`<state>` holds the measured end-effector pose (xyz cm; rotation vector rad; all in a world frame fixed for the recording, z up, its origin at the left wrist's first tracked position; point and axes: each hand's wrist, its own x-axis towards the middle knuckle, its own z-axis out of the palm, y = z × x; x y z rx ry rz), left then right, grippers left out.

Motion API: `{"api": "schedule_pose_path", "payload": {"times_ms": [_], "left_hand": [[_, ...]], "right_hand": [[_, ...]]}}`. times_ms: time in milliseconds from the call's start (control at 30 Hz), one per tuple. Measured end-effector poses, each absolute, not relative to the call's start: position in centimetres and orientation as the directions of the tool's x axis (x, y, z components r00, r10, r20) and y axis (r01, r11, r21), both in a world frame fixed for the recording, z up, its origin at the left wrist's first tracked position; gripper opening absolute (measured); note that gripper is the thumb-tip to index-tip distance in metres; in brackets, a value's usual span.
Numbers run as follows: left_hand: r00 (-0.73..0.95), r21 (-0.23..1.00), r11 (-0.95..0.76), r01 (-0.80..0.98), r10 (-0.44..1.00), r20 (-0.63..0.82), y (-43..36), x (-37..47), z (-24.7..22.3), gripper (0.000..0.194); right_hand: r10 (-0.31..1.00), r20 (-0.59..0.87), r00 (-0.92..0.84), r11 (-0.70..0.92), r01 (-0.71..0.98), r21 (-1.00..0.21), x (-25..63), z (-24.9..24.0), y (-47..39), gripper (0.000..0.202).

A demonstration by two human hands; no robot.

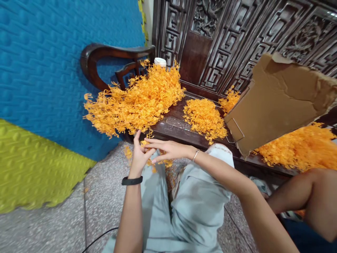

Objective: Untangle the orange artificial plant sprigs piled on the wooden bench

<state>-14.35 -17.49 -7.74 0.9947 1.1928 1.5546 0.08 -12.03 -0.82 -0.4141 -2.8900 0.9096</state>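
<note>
Just in front of the large orange heap (139,102), my left hand (140,153) has its index finger raised and its thumb near a small orange piece (144,143). My right hand (168,149) reaches in from the right with its fingers stretched toward the left hand. Their fingertips meet or overlap around the piece. Which fingers grip it is hard to make out. A smaller orange pile (205,117) lies on the dark wooden bench (175,121).
A cardboard sheet (276,98) leans at the right, beside another orange pile (302,149). A white lid (160,62) pokes up behind the large heap. Another person's bare leg (295,189) is at the lower right. Carved wood panels back the bench.
</note>
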Motion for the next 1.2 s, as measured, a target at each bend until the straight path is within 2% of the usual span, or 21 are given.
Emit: {"api": "schedule_pose_path", "payload": {"times_ms": [100, 267, 333, 433, 500, 567, 700, 767, 867, 1033, 1200], "left_hand": [[-0.244, 0.968, -0.096, -0.230, 0.969, 0.038, -17.5, -14.2, -7.5, 0.088], [-0.259, 0.955, -0.084, -0.286, 0.966, 0.007, -17.0, -13.6, -7.3, 0.048], [-0.295, 0.958, -0.079, -0.277, 0.956, -0.006, -16.9, -13.4, -7.3, 0.039], [-0.318, 0.962, -0.086, -0.259, 0.948, 0.000, -16.9, -13.3, -7.3, 0.035], [-0.326, 0.961, -0.113, -0.253, 0.945, 0.026, -16.9, -13.3, -7.3, 0.030], [-0.333, 0.964, -0.136, -0.228, 0.941, 0.055, -16.9, -13.3, -7.4, 0.027], [-0.316, 0.974, -0.136, -0.183, 0.946, 0.073, -16.9, -13.3, -7.9, 0.027], [-0.302, 0.969, -0.144, -0.203, 0.950, 0.078, -16.9, -13.3, -8.0, 0.025], [-0.287, 0.965, -0.138, -0.224, 0.955, 0.070, -17.0, -13.2, -7.9, 0.025], [-0.212, 0.974, -0.102, -0.203, 0.976, 0.058, -16.9, -11.8, -7.3, 0.029], [-0.255, 0.961, -0.103, -0.257, 0.966, 0.035, -16.7, -10.2, -7.5, 0.031]], "right_hand": [[0.314, 0.023, -0.949, 0.668, 0.204, -0.716, -0.2, -1.0, -11.8, 0.051], [0.444, -0.007, -0.896, 0.323, 0.168, -0.931, -0.4, -1.3, -11.2, 0.045], [0.455, -0.048, -0.889, 0.192, 0.151, -0.970, -0.2, -0.9, -11.1, 0.043], [0.478, -0.063, -0.876, 0.138, 0.146, -0.980, 0.0, -0.3, -11.0, 0.038], [0.487, -0.061, -0.872, 0.170, 0.163, -0.972, 0.2, 0.0, -10.9, 0.036], [0.475, -0.043, -0.879, 0.267, 0.191, -0.945, 0.4, 0.1, -10.9, 0.037], [0.380, 0.061, -0.923, 0.579, 0.186, -0.794, 0.7, 0.0, -11.1, 0.050], [0.324, 0.078, -0.943, 0.670, 0.170, -0.722, 0.8, -0.1, -11.2, 0.056], [0.326, 0.057, -0.944, 0.725, 0.211, -0.656, 0.8, -0.3, -11.4, 0.060], [0.434, 0.012, -0.901, 0.787, 0.372, -0.493, 0.4, -1.0, -11.2, 0.063], [0.546, 0.071, -0.835, 0.788, 0.483, -0.381, 0.2, -1.2, -10.8, 0.048]]}}
